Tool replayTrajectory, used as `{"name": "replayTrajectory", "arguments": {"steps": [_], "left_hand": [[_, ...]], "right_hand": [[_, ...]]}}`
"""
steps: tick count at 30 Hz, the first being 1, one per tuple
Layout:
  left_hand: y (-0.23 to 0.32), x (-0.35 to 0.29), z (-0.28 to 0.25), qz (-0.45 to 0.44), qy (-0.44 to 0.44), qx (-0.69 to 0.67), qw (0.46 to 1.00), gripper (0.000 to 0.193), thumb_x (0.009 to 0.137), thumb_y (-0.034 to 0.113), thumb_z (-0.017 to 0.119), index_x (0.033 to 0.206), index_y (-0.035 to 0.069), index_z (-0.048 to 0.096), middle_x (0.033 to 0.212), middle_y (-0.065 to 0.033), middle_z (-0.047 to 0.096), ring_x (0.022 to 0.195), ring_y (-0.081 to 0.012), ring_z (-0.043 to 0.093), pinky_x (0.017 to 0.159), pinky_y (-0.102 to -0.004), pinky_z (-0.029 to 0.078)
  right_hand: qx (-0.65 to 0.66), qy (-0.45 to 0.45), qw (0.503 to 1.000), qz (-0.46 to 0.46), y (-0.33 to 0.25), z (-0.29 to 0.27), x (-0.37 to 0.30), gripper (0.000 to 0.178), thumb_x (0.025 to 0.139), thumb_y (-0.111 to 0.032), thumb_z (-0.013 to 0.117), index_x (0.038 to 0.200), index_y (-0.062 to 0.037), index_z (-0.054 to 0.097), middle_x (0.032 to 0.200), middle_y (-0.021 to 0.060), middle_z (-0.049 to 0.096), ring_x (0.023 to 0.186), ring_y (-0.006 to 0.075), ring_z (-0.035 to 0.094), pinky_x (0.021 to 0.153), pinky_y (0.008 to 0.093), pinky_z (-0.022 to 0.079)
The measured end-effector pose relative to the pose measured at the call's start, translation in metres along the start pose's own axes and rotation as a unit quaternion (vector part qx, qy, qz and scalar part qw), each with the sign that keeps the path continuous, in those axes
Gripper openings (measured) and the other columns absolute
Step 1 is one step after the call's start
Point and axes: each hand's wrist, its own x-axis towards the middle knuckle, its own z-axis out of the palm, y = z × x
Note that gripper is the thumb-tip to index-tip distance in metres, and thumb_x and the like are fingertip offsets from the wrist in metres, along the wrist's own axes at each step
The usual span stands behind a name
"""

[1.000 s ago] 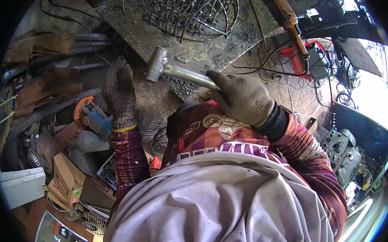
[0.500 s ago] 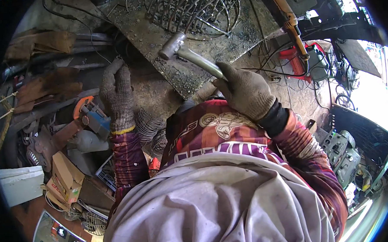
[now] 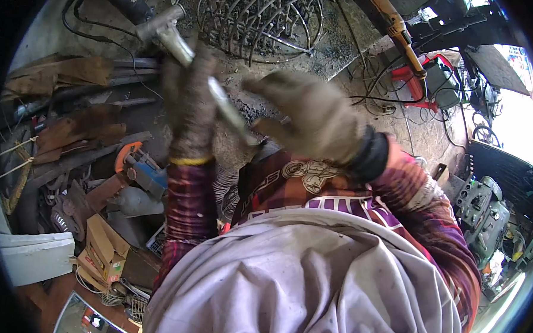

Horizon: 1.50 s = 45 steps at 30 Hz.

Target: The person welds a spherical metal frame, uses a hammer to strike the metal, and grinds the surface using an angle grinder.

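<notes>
A metal hammer [image 3: 206,80] with a grey head [image 3: 159,22] points up and to the left over a dusty steel work plate [image 3: 333,50]. My left hand [image 3: 187,110], in a worn grey glove, is closed around the middle of its handle. My right hand [image 3: 309,114], also gloved, is just right of the handle's lower end [image 3: 241,129], with fingers spread and the thumb close to the handle. I cannot tell whether it touches. A bent wire frame [image 3: 260,18] lies on the plate behind the hammer.
An angle grinder [image 3: 138,166] with an orange guard lies at lower left among scrap metal [image 3: 69,133]. Cardboard boxes [image 3: 103,245] and a white container [image 3: 32,257] sit at left. A red welding machine [image 3: 417,76], cables and a yellow-handled tool [image 3: 391,24] are at right.
The hammer has swung up and to the left. My left hand rose from the plate and closed on the handle. My right hand let its grip loosen and opened.
</notes>
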Motion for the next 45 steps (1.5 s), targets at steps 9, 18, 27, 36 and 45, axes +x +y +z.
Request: {"name": "replayTrajectory", "arguments": {"steps": [9,18,27,36,45], "left_hand": [[-0.005,0.105,-0.036,0.039,-0.012,0.596,0.802,0.040,0.092,0.031,0.067,0.124,0.009,0.063,0.112,-0.0209,0.071,0.109,-0.0388,0.069,0.096,-0.0517,0.052],[-0.017,0.144,-0.009,0.044,0.034,0.750,0.659,0.049,0.098,0.040,0.061,0.139,0.014,0.056,0.132,-0.0228,0.064,0.121,-0.0416,0.063,0.103,-0.0526,0.050],[0.026,0.035,0.015,0.210,0.211,0.584,0.755,0.036,0.100,0.031,0.059,0.119,0.000,0.066,0.097,-0.0171,0.072,0.081,-0.0331,0.072,0.073,-0.0484,0.055],[-0.015,-0.116,0.224,0.193,-0.195,0.042,0.961,0.079,0.086,0.051,0.080,0.139,0.002,0.049,0.113,-0.0086,0.059,0.101,-0.0199,0.059,0.090,-0.0353,0.053],[-0.063,-0.128,0.186,-0.126,-0.241,-0.368,0.889,0.059,0.078,0.028,0.090,0.123,0.003,0.060,0.110,-0.0081,0.069,0.097,-0.0179,0.068,0.084,-0.0339,0.058]], "right_hand": [[-0.321,-0.068,0.859,0.392,0.253,-0.155,-0.064,0.058,0.096,-0.052,0.065,0.139,-0.0126,0.059,0.101,0.0147,0.073,0.090,0.0299,0.070,0.082,0.0390,0.055],[0.224,-0.168,0.829,0.484,0.320,-0.179,-0.096,0.032,0.096,-0.026,0.069,0.120,-0.0052,0.065,0.086,-0.0004,0.067,0.058,0.0073,0.057,0.047,0.0234,0.042],[0.276,-0.108,0.838,0.458,0.257,-0.161,-0.107,0.027,0.090,-0.022,0.072,0.106,-0.0038,0.062,0.075,-0.0012,0.059,0.059,0.0076,0.054,0.052,0.0228,0.042],[-0.009,0.133,0.943,0.305,0.112,-0.125,-0.149,0.049,0.079,-0.020,0.082,0.121,-0.0027,0.062,0.104,0.0211,0.072,0.096,0.0362,0.072,0.083,0.0418,0.055],[0.239,-0.029,0.912,0.332,0.048,-0.104,-0.199,0.066,0.075,-0.010,0.083,0.133,-0.0005,0.054,0.113,0.0158,0.070,0.100,0.0250,0.070,0.088,0.0382,0.055]]}}
